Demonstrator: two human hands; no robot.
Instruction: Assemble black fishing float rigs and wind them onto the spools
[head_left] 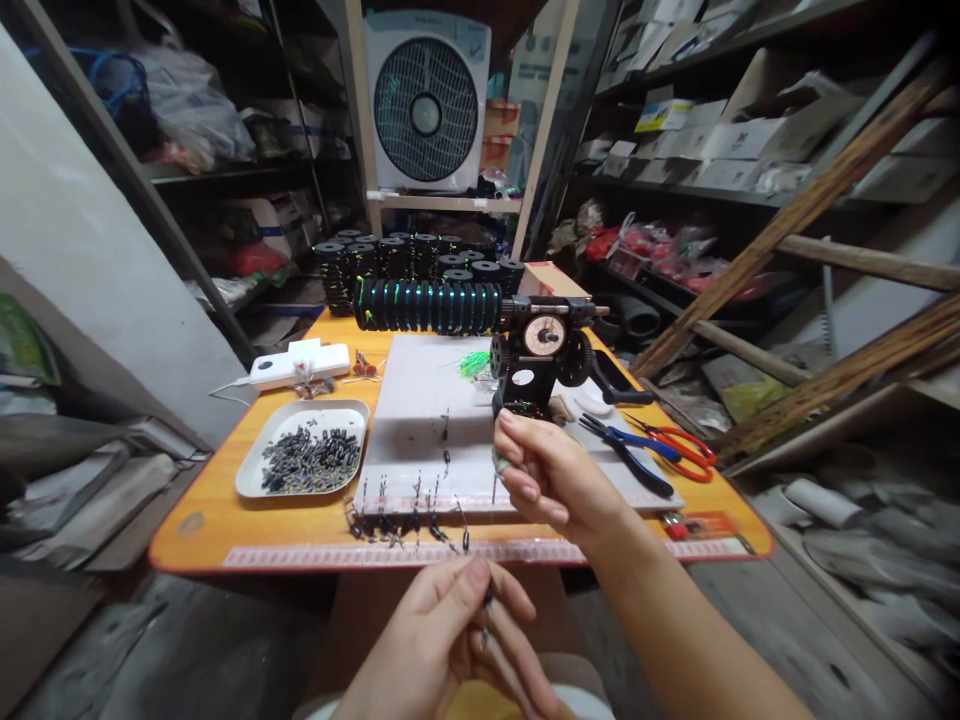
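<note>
My left hand (457, 615) is low in front of the table's front edge, thumb and fingers closed on a small dark piece (488, 597). Above it and to the right, my right hand (551, 470) is raised over the board, its thumb and fingertips pressed together. What they hold is too small to make out; a greenish spot shows by the fingers. Several small black pieces on thin line (417, 500) hang along the front edge of the white board (405, 390). Behind my right hand stands a black geared winding device (536, 350) carrying a ribbed black spool roll (429, 306).
On the left are a white tray (251, 478) of small dark parts and a white power strip (300, 366). Pliers (630, 455) and orange-handled scissors (682, 450) lie on the right. Black spools (390, 255), a box fan (426, 115) and a wooden ladder (787, 220) stand beyond.
</note>
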